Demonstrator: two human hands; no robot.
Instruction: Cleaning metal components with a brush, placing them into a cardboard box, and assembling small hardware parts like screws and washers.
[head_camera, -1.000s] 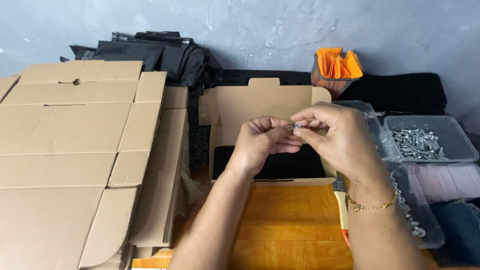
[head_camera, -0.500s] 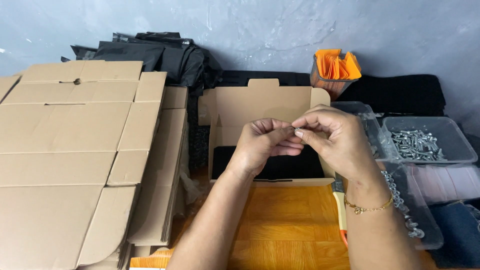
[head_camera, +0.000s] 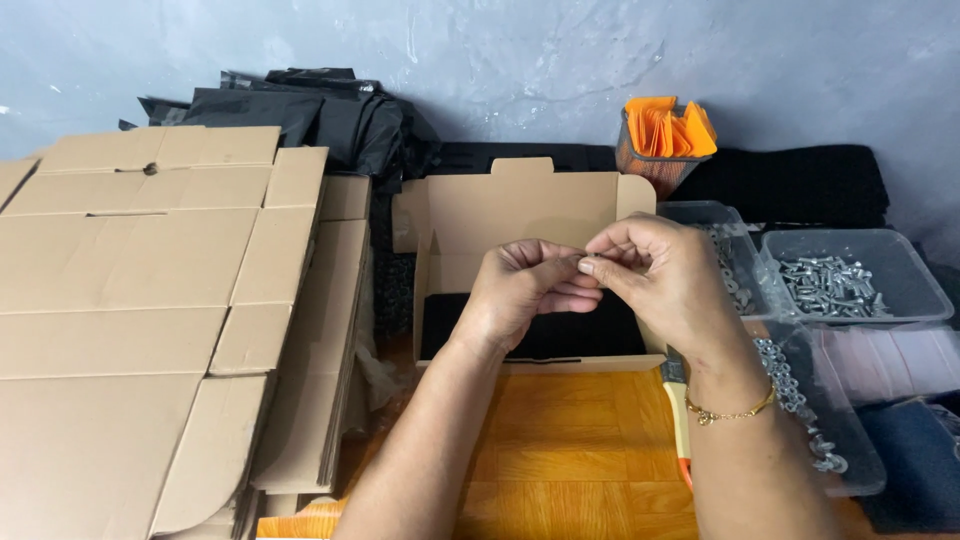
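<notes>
2 hands (head_camera: 585, 280) pinch a small bolt (head_camera: 580, 260), orientation unclear.

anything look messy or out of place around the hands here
Nothing stands out. Both hands, left and right, pinch a small metal part above the open cardboard box. Screws stay inside their clear bin; flattened cartons lie stacked.

Right of the fingers (head_camera: 600, 268) sit three clear trays (head_camera: 905, 262) of metal hardware; beyond them, one open cardboard box (head_camera: 520, 215); left, perhaps two stacks of flattened cartons (head_camera: 140, 300).
</notes>
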